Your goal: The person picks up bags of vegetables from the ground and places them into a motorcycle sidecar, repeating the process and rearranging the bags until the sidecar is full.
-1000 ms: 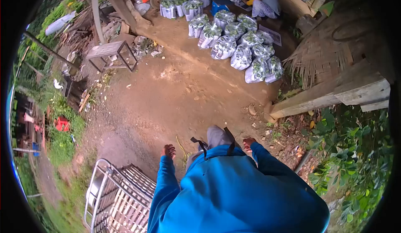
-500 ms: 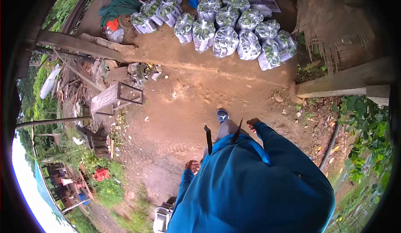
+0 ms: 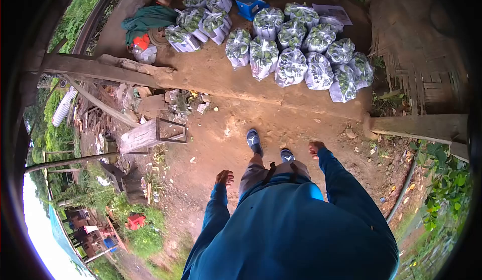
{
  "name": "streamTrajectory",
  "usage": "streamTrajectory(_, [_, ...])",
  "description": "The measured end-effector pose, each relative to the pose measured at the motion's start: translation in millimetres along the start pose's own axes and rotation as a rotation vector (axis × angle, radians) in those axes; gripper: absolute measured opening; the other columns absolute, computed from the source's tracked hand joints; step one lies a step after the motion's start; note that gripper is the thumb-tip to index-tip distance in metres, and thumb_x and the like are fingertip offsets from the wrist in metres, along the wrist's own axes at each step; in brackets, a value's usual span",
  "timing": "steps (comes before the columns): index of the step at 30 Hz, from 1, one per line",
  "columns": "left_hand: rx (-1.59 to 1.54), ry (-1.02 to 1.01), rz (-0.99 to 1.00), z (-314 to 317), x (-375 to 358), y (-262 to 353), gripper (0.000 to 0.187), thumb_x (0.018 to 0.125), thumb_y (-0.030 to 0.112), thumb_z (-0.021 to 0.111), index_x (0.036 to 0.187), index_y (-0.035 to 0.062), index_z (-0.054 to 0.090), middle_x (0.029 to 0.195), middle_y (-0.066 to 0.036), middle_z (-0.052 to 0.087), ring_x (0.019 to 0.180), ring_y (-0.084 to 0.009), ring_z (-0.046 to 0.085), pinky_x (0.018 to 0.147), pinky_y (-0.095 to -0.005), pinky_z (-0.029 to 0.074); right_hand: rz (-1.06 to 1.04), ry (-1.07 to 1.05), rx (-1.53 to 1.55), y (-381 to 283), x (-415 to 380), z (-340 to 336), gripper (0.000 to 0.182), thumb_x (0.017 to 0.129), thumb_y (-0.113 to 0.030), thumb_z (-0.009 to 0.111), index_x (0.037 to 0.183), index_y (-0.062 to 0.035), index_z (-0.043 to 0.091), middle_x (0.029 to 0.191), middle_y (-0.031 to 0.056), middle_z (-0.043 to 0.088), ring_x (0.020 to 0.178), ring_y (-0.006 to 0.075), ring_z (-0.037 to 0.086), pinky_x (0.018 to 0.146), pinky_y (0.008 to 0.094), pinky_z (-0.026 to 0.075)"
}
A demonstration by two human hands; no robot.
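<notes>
My left hand (image 3: 225, 177) hangs over the dirt ground at the left of my body, its fingers loosely apart and nothing in them. On the other side, my right hand (image 3: 316, 149) hangs beside my legs, with its fingers curled; whether it holds anything is too small to tell. Both hands are away from the clear plastic bags of green leafy plants (image 3: 291, 67), lined with paper, which stand in rows on the raised earth floor. A second group of such bags (image 3: 217, 23) stands further left.
A small wooden bench (image 3: 139, 136) stands at the left near rubble. A wooden beam (image 3: 108, 71) edges the raised floor, with another beam (image 3: 419, 128) at the right. A blue box (image 3: 251, 9), green cloth (image 3: 148, 21) and leafy bushes (image 3: 454, 179) are also in view.
Both feet now show, one further forward. My left hand has moved up in view, and my right hand has shifted slightly right. The bags appear further right and slightly lower.
</notes>
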State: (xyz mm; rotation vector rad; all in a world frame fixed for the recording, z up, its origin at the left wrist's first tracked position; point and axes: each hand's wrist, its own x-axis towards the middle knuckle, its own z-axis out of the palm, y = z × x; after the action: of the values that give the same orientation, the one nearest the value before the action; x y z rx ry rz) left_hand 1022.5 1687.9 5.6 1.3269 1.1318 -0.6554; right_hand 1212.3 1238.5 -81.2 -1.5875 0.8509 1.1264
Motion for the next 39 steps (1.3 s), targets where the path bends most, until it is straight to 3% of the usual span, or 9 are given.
streamTrajectory(5, [0.062,-0.058,-0.002,-31.8,55.0,67.6,0.029,0.08,0.035,0.047,0.089,0.0097,0.058,0.076,-0.003,0.057,0.057,-0.0128,0.052,0.05,-0.0273,0.042,0.214,0.194,0.226,37.1,-32.5,0.0,0.018,0.074,-0.022,0.051,0.061,-0.0127,0.043,0.048,-0.0014,0.027,0.036,0.0094,0.024,0.034,0.0263,0.018])
streamTrajectory(9, [-0.004,-0.072,0.033,-60.9,91.0,104.8,0.029,0.081,0.036,0.047,0.09,0.0105,0.057,0.074,-0.004,0.056,0.056,-0.013,0.051,0.049,-0.0266,0.041,0.188,0.168,0.008,41.0,-63.4,31.2,0.029,0.072,-0.029,0.058,0.086,-0.0033,0.058,0.075,0.0105,0.057,0.057,0.0219,0.055,0.052,0.0372,0.048])
streamTrajectory(11, [-0.057,-0.093,0.047,-73.1,101.9,116.5,0.024,0.08,0.032,0.047,0.086,0.0107,0.056,0.072,-0.003,0.056,0.052,-0.0132,0.049,0.046,-0.0262,0.039,0.03,0.04,-0.084,51.1,-31.0,39.6,0.03,0.073,-0.032,0.058,0.089,-0.0066,0.06,0.079,0.0086,0.059,0.066,0.0222,0.058,0.057,0.0365,0.049])
streamTrajectory(12, [-0.067,-0.088,0.014,-76.9,108.0,121.5,0.021,0.08,0.029,0.046,0.084,0.0106,0.055,0.069,-0.003,0.054,0.051,-0.0126,0.048,0.044,-0.0257,0.037,0.059,0.04,-0.157,40.8,-25.0,51.9,0.039,0.085,-0.037,0.042,0.101,-0.0055,0.059,0.09,0.0102,0.064,0.086,0.0216,0.061,0.074,0.0322,0.047])
streamTrajectory(15, [-0.089,-0.133,-0.056,-92.0,130.5,135.3,0.015,0.08,0.023,0.045,0.078,0.0103,0.054,0.061,-0.002,0.049,0.046,-0.0108,0.044,0.039,-0.024,0.032,0.093,0.075,0.193,-23.9,-49.5,81.0,0.026,0.081,-0.032,0.054,0.092,-0.01,0.058,0.076,0.0038,0.058,0.066,0.0193,0.057,0.06,0.0365,0.046])
streamTrajectory(20, [-0.161,-0.125,-0.071,-89.0,127.0,166.9,0.016,0.08,0.016,0.044,0.067,0.01,0.05,0.052,0.001,0.038,0.038,-0.0071,0.034,0.034,-0.0201,0.023,0.06,0.077,0.097,-107.3,-51.4,101.3,0.024,0.079,-0.035,0.055,0.088,-0.012,0.058,0.077,0.0014,0.056,0.064,0.0158,0.055,0.055,0.0326,0.046])
streamTrajectory(32, [-0.315,0.118,0.072,-62.1,80.8,142.1,0.03,0.085,0.035,0.047,0.087,0.006,0.054,0.064,-0.004,0.052,0.045,-0.0099,0.044,0.038,-0.0216,0.031,0.163,-0.166,-0.16,-170.4,55.8,52.2,0.029,0.075,-0.032,0.06,0.088,-0.0064,0.057,0.07,0.0061,0.053,0.056,0.0178,0.053,0.046,0.0284,0.045])
streamTrajectory(37, [-0.44,0.149,-0.144,-23.2,48.4,122.9,0.022,0.076,0.026,0.053,0.088,0.0073,0.055,0.066,-0.005,0.053,0.049,-0.0118,0.046,0.043,-0.0222,0.038,0.172,-0.157,-0.071,-254.5,61.0,47.2,0.027,0.077,-0.025,0.051,0.059,-0.0155,0.034,0.048,-0.0028,0.026,0.036,0.0097,0.024,0.034,0.026,0.018])
streamTrajectory(39, [-0.403,0.099,-0.174,-22.9,57.2,97.0,0.028,0.077,0.029,0.052,0.092,0.0064,0.056,0.072,-0.008,0.057,0.058,-0.0147,0.052,0.052,-0.0286,0.045,-0.061,-0.01,-0.128,-284.2,56.7,49.5,0.021,0.079,-0.033,0.051,0.07,-0.0145,0.051,0.059,-0.0021,0.044,0.049,0.0116,0.044,0.045,0.0284,0.038])
